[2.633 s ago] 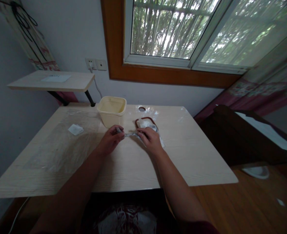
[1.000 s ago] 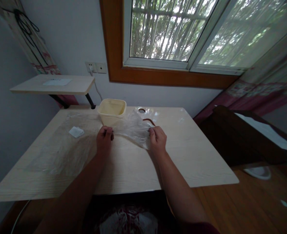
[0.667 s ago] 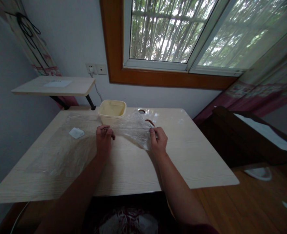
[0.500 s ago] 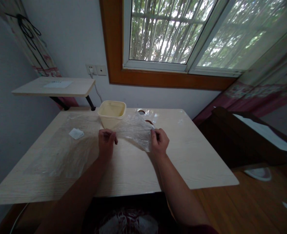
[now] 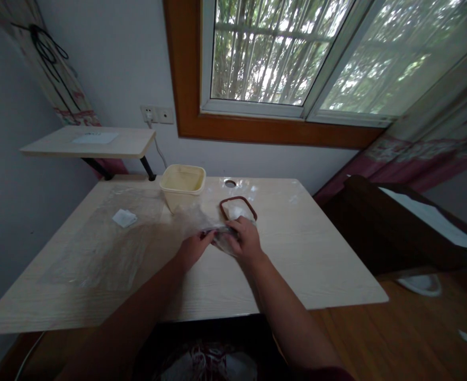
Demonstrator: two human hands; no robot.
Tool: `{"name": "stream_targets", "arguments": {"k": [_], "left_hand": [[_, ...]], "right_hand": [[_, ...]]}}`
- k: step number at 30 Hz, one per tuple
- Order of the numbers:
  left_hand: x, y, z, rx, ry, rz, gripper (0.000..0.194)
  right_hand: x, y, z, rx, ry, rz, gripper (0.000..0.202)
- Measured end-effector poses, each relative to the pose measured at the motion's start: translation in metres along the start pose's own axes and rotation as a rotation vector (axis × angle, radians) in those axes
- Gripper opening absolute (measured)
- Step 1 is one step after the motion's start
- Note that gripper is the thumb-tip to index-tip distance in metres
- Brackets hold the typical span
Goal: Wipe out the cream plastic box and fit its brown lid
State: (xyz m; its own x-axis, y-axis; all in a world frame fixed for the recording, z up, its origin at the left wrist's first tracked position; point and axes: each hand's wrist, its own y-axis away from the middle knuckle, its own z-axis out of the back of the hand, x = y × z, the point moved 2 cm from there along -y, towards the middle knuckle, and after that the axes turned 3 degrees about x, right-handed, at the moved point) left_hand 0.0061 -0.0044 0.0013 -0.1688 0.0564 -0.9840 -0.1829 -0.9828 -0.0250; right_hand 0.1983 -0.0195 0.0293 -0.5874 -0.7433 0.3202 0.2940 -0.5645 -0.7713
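Observation:
A clear plastic bag (image 5: 196, 218) is bunched between my two hands above the middle of the desk. My left hand (image 5: 196, 247) pinches its near edge. My right hand (image 5: 246, 238) grips the bag's other side, its fingers curled into the film. Just behind the hands stands a cream plastic bin (image 5: 181, 196), upright with its mouth up. A brown-red rounded frame (image 5: 239, 199) lies beyond my right hand, with something whitish inside it that I cannot make out.
Flat on the left of the desk (image 5: 316, 264) lies a large clear plastic sheet (image 5: 98, 248) with a small folded white piece (image 5: 124, 217) on it. A raised shelf (image 5: 59, 142) stands at the back left. A dark piece of furniture (image 5: 360, 233) is to the right.
My hands have come closer together, gathering the bag between them. My left hand moved right and nearer to me. The brown-red frame, mostly covered before, now shows.

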Motion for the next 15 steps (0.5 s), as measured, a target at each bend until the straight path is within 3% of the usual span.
{"name": "stream_targets", "arguments": {"k": [2, 5, 7, 11, 15], "left_hand": [[-0.001, -0.002, 0.008, -0.110, 0.087, -0.035, 0.006], [-0.005, -0.007, 0.019, -0.194, 0.336, -0.108, 0.036], [-0.006, -0.009, 0.022, -0.214, 0.494, -0.097, 0.043], [-0.010, -0.011, 0.021, -0.219, 0.745, -0.004, 0.049], [-0.020, -0.005, 0.024, -0.087, 0.823, 0.189, 0.060]], "right_hand": [[0.004, -0.003, 0.000, 0.075, -0.077, 0.012, 0.027], [0.005, -0.006, 0.000, 0.117, -0.153, -0.050, 0.029], [0.005, -0.009, 0.000, 0.113, -0.158, -0.085, 0.030], [0.005, -0.014, 0.000, 0.042, -0.128, -0.093, 0.033], [0.007, -0.018, 0.000, 0.047, -0.118, -0.098, 0.039]]}}
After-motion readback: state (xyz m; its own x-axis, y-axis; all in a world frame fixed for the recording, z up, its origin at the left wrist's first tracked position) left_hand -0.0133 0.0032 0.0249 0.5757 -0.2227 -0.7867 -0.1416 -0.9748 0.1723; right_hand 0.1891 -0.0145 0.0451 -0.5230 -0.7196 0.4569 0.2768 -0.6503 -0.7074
